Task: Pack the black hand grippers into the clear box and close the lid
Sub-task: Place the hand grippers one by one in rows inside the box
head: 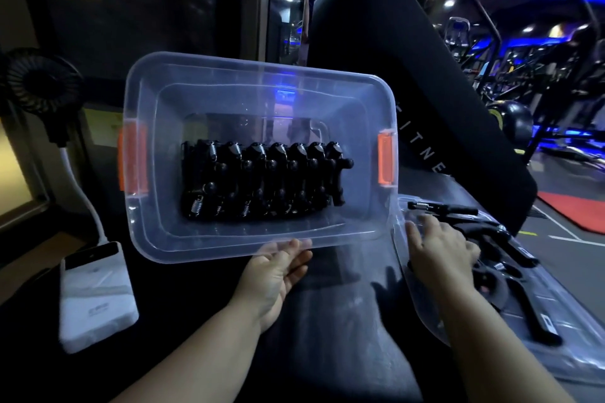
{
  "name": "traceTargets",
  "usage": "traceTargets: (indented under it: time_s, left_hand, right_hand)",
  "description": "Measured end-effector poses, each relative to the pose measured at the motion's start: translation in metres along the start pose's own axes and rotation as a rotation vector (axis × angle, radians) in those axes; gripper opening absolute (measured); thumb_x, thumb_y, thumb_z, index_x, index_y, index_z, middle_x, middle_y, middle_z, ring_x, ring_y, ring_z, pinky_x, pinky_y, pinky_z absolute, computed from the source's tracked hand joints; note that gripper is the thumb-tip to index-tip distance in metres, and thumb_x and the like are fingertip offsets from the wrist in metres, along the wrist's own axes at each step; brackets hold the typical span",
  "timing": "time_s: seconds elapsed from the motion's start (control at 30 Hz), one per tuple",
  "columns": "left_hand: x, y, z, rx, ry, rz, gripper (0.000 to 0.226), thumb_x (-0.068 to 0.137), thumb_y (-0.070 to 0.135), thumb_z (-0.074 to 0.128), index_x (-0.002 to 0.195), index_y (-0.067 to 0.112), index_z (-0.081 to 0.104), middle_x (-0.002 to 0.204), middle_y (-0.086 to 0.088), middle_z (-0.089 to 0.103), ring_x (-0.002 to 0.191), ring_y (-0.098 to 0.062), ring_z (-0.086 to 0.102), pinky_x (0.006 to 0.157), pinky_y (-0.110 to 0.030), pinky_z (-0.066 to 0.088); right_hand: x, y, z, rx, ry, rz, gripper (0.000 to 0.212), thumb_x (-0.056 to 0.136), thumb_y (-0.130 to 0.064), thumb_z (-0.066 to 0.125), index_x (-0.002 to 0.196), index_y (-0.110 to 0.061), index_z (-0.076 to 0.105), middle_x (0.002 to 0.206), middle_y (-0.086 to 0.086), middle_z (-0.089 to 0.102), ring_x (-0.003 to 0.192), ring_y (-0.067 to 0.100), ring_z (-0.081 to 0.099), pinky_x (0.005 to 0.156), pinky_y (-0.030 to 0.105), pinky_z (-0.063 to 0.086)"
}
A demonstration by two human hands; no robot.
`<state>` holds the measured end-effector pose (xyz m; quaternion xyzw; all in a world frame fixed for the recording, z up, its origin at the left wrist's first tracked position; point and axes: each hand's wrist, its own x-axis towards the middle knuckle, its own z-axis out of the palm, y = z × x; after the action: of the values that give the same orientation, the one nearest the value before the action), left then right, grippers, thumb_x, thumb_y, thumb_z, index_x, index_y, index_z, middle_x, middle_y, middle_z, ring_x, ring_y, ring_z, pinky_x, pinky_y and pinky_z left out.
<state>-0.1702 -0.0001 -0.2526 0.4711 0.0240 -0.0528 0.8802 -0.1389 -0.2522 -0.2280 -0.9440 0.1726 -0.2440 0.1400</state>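
Observation:
The clear box (157, 154) with orange side latches is tilted up so its opening faces me. Several black hand grippers (262, 180) with metal springs lie packed in a row inside it. My left hand (278, 271) grips the box's near rim from below, thumb on the rim. To the right lies the clear lid (425, 304) flat on the bench, with more loose black hand grippers (501, 252) on it. My right hand (442, 249) rests on those loose grippers, fingers stretched forward over them.
A white power bank (98, 294) with a cable lies at the left, a small black fan (39, 82) behind it. A black padded gym seat back (409, 91) rises behind the box. Gym machines stand at the far right.

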Motion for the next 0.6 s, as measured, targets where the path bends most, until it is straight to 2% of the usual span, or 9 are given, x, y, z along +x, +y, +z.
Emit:
traceTargets:
  time_s: [0.1, 0.23, 0.33, 0.6]
  left_hand:
    - [0.000, -0.001, -0.001, -0.005, 0.005, 0.010, 0.024, 0.088, 0.019, 0.058, 0.105, 0.002, 0.061, 0.097, -0.002, 0.074, 0.090, -0.012, 0.067, 0.073, -0.020, 0.054]
    - [0.000, -0.002, -0.001, -0.004, 0.008, 0.018, 0.026, 0.089, 0.018, 0.058, 0.108, 0.001, 0.061, 0.096, -0.001, 0.074, 0.087, -0.011, 0.067, 0.073, -0.020, 0.053]
    - [0.000, -0.003, -0.001, -0.008, 0.013, 0.021, 0.028, 0.087, 0.019, 0.059, 0.109, 0.000, 0.061, 0.097, -0.002, 0.074, 0.085, -0.010, 0.067, 0.073, -0.020, 0.052]
    - [-0.001, -0.003, 0.000, -0.018, 0.014, 0.021, 0.026, 0.086, 0.018, 0.060, 0.106, 0.002, 0.061, 0.094, 0.000, 0.074, 0.083, -0.010, 0.066, 0.073, -0.020, 0.052]
  right_hand:
    - [-0.001, 0.024, -0.009, -0.129, 0.020, 0.043, 0.043, 0.094, -0.052, 0.037, 0.124, -0.026, 0.055, 0.123, 0.009, 0.059, 0.119, 0.029, 0.046, 0.099, 0.043, 0.022]
    - [-0.004, 0.047, -0.011, -0.178, -0.135, 0.187, 0.058, 0.091, -0.064, 0.033, 0.134, -0.027, 0.047, 0.142, 0.007, 0.046, 0.129, 0.031, 0.043, 0.109, 0.052, 0.017]
    - [-0.007, 0.051, -0.008, -0.114, -0.181, 0.200, 0.068, 0.087, -0.068, 0.035, 0.141, -0.026, 0.040, 0.149, 0.005, 0.037, 0.131, 0.033, 0.041, 0.104, 0.051, 0.029]
    - [-0.017, 0.046, -0.012, -0.142, 0.032, 0.088, 0.049, 0.084, -0.059, 0.055, 0.120, -0.027, 0.063, 0.126, 0.004, 0.061, 0.110, 0.035, 0.052, 0.090, 0.043, 0.038]
